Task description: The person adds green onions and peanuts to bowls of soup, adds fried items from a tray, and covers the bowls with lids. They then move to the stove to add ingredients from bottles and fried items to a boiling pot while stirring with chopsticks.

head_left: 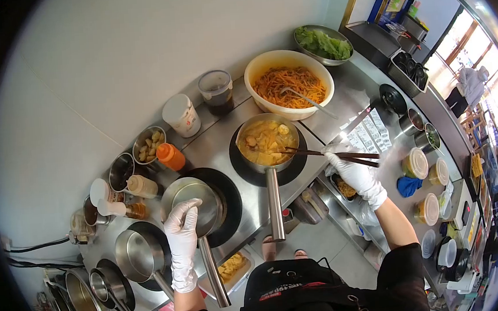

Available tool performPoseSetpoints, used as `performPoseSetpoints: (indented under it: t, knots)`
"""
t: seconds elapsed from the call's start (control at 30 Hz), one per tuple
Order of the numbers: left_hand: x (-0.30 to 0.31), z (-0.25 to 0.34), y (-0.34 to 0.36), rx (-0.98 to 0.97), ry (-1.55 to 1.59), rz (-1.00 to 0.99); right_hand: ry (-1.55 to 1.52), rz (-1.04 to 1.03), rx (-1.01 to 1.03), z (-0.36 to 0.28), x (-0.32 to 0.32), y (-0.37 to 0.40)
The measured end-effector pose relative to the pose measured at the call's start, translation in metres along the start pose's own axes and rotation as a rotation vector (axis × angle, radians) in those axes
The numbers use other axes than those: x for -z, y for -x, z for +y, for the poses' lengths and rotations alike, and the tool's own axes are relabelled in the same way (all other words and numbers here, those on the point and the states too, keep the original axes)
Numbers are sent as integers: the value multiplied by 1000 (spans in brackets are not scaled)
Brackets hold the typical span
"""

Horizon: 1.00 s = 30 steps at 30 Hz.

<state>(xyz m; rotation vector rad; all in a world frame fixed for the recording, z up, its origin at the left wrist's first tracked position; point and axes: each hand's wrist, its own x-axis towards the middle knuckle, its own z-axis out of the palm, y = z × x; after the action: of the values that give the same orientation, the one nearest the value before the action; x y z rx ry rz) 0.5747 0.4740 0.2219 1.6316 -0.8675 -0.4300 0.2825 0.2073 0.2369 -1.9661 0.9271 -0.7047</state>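
Note:
My right hand [354, 174], in a white glove, is closed round a pair of long dark chopsticks [341, 153]. Their tips reach into a saucepan [273, 203] of yellow soup with chunks of food [266, 142], which sits on a black burner. My left hand [183, 241], also gloved, hovers at the near left side of a second saucepan [197, 194]. Its fingers are curled in, and whatever they may hold is hidden. That saucepan rests on a black round burner [228, 186], its handle pointing toward me.
Behind the soup stands a bowl of shredded orange food [287, 58] with a spoon. Lettuce [323, 43] fills a metal bowl. Sauce bottles [170, 156] and jars line the wall. Another saucepan [137, 253] is at left. Lidded tubs [415, 163] stand at right; a person [469, 88] is far off.

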Motion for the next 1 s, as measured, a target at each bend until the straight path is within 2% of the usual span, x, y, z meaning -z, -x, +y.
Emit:
performPoseSetpoints:
  t: [0.03, 0.1, 0.17, 0.2, 0.23, 0.3, 0.33, 0.37, 0.4, 0.43, 0.5, 0.63, 0.7, 0.73, 0.8, 0.9, 0.93, 1.0]
  knots:
    - [0, -1, 0, -11, -27, -6, 36, 46, 55, -7, 5, 3]
    - [2, -5, 0, -10, -34, 2, -37, 97, -61, -22, 13, 9]
    - [6, -6, -2, -10, -49, 17, 117, 101, 15, -16, 20, 14]
    - [10, -5, -2, -22, -98, 22, 64, 149, 137, -20, 16, 12]
    - [15, -4, -1, -28, -152, 35, 41, 162, 132, -33, 17, 17]
    - [28, -7, 2, -13, -218, 94, -63, 185, 261, -51, 3, 23]
    - [33, -12, 3, 38, -99, 188, -130, 122, 373, -59, -13, 25]
    - [38, -15, 4, 81, 24, 277, -151, 74, 172, -76, -37, 34]
    - [44, -16, 6, 90, 55, 301, 235, -67, 444, -75, -59, 38]
    - [49, -16, 7, 89, 48, 300, 192, -113, 708, -67, -91, 38]
    - [57, -14, 12, 100, 83, 384, 300, -288, 755, -68, -160, 53]
    - [66, 7, 21, 95, -106, 420, 658, -362, 864, -67, -283, 72]
    - [70, 7, 25, 39, -155, 417, 889, -422, 867, -54, -339, 79]
    - [74, 2, 27, 40, -137, 415, 895, -408, 846, -53, -350, 78]
    - [79, -4, 32, 80, -88, 424, 964, -506, 767, -54, -363, 75]
    - [85, -11, 34, 53, -120, 348, 983, -486, 748, -54, -376, 70]
    - [84, -12, 33, 41, -138, 311, 774, -437, 591, -53, -378, 72]
    - [75, -9, 29, 46, -128, 277, 651, -440, 534, -60, -366, 74]
